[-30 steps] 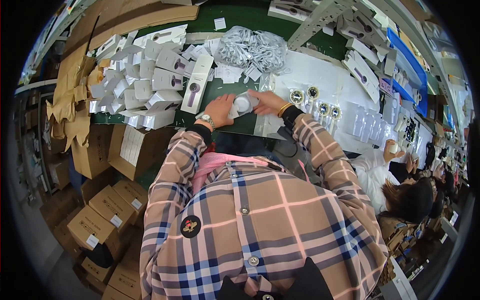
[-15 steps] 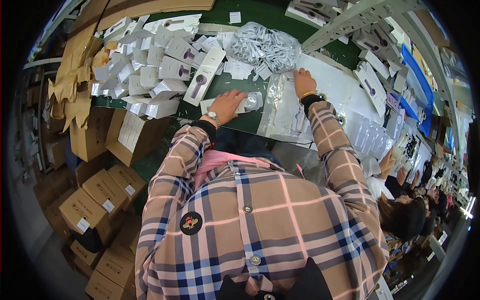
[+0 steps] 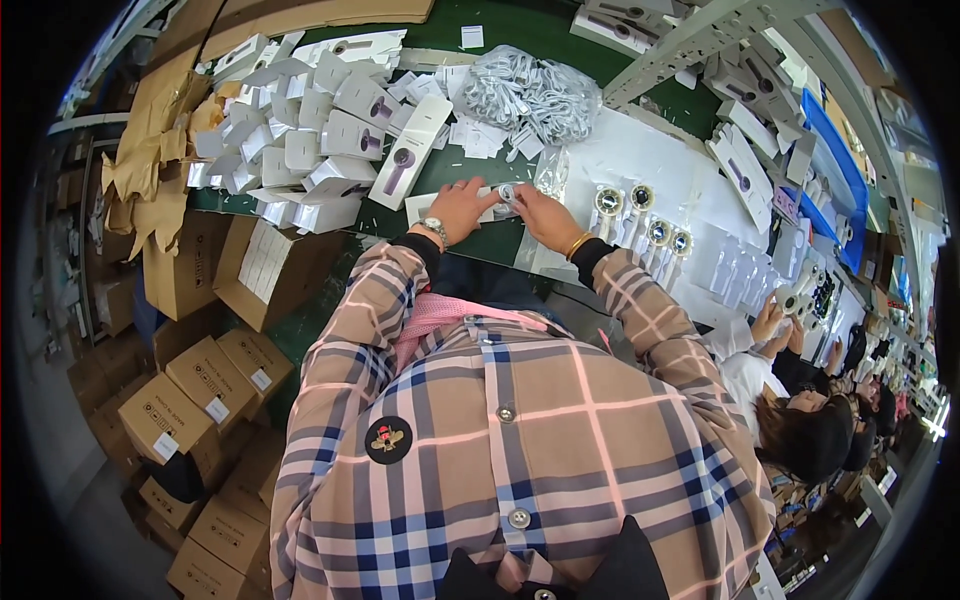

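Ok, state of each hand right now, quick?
Left hand: resting over a white box; whether it grips cannot be told.
Right hand: closed, fingertips pinching a small pale item.

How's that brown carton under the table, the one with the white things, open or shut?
Open: nothing covers the brown carton, so white things show packed inside.

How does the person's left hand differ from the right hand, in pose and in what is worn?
The left hand is stretched over a white box; the right hand bends its fingers at a small pale item. The left hand has a wristwatch behind it, the right hand a gold-coloured bracelet. Both come out of dark cuffs.
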The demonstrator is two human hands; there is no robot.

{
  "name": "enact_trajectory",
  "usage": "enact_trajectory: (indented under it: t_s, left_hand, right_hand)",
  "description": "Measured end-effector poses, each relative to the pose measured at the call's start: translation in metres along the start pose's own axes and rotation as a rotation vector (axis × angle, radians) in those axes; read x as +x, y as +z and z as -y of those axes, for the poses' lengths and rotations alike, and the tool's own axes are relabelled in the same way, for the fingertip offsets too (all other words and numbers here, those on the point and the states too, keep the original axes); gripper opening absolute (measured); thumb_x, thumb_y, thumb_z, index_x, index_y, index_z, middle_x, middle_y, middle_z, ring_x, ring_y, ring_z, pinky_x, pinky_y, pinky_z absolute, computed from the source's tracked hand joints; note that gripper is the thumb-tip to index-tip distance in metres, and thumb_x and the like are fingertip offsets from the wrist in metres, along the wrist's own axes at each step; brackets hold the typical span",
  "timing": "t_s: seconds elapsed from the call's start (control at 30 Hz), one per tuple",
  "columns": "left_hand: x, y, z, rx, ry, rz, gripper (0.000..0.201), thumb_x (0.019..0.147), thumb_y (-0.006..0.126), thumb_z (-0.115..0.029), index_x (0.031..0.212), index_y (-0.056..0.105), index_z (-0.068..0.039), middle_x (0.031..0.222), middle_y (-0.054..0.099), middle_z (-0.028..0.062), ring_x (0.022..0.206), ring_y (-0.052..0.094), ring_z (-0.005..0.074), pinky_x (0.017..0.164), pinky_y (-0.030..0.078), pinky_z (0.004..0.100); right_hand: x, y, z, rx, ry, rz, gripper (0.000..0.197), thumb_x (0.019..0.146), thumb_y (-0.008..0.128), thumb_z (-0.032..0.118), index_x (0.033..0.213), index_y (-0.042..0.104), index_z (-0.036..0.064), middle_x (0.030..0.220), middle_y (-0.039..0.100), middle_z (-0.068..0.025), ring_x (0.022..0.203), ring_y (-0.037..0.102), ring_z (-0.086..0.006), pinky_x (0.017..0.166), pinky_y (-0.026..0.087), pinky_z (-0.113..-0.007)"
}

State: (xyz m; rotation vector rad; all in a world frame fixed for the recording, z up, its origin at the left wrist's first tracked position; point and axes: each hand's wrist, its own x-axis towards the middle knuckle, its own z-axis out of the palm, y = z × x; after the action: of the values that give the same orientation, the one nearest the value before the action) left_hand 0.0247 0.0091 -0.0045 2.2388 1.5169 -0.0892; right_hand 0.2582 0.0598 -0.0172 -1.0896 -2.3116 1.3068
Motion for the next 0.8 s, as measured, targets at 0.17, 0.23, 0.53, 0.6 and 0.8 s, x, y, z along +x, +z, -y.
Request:
enact_trajectory:
  t_s: [0.17, 0.23, 0.53, 0.6, 0.8]
  left_hand:
    - [0.0, -0.002, -0.009, -0.014, -0.016, -0.002, 0.075, 0.077, 0.084, -0.013, 0.144, 0.052, -0.029, 0.137, 0.052, 0.0121, 0.119, 0.06, 0.0368, 0.098, 0.051, 0.0521]
    - [-0.001, -0.002, -0.01, -0.021, -0.018, -0.006, 0.075, 0.077, 0.083, -0.013, 0.144, 0.052, -0.029, 0.137, 0.052, 0.0121, 0.119, 0.06, 0.037, 0.099, 0.05, 0.0529]
    - [0.001, 0.0, -0.003, -0.124, -0.025, -0.019, 0.063, 0.075, 0.085, -0.01, 0.127, 0.05, -0.02, 0.127, 0.053, 0.0086, 0.117, 0.062, 0.0347, 0.098, 0.048, 0.0551]
    - [0.0, 0.005, 0.001, -0.128, 0.001, -0.069, 0.06, 0.074, 0.085, -0.01, 0.123, 0.051, -0.019, 0.123, 0.055, 0.0072, 0.114, 0.064, 0.0341, 0.093, 0.049, 0.0556]
    - [0.003, 0.005, 0.003, -0.161, 0.018, -0.059, 0.064, 0.073, 0.085, -0.009, 0.124, 0.047, -0.016, 0.126, 0.054, 0.0082, 0.116, 0.062, 0.0348, 0.098, 0.048, 0.0555]
  right_hand:
    - [-0.003, -0.011, -0.006, -0.202, 0.005, 0.034, 0.022, 0.103, 0.054, 0.016, 0.123, 0.057, 0.0076, 0.11, 0.065, -0.0188, 0.092, 0.065, -0.0436, 0.079, 0.052, -0.052]
    - [-0.004, -0.02, -0.01, -0.233, -0.033, 0.01, 0.021, 0.102, 0.054, 0.016, 0.121, 0.059, 0.0084, 0.107, 0.065, -0.018, 0.089, 0.066, -0.0422, 0.076, 0.053, -0.052]
    - [0.011, -0.028, -0.009, -0.485, -0.223, -0.009, 0.015, 0.093, 0.059, 0.014, 0.105, 0.069, 0.0111, 0.104, 0.067, -0.012, 0.083, 0.07, -0.0325, 0.073, 0.054, -0.046]
    - [0.018, -0.026, -0.002, -0.53, -0.24, 0.013, 0.014, 0.092, 0.06, 0.014, 0.102, 0.07, 0.0111, 0.104, 0.068, -0.0113, 0.084, 0.07, -0.0311, 0.074, 0.054, -0.045]
    - [0.03, -0.016, 0.002, -0.716, -0.426, -0.053, 0.011, 0.087, 0.062, 0.015, 0.095, 0.069, 0.0124, 0.1, 0.066, -0.0071, 0.095, 0.067, -0.0259, 0.082, 0.052, -0.041]
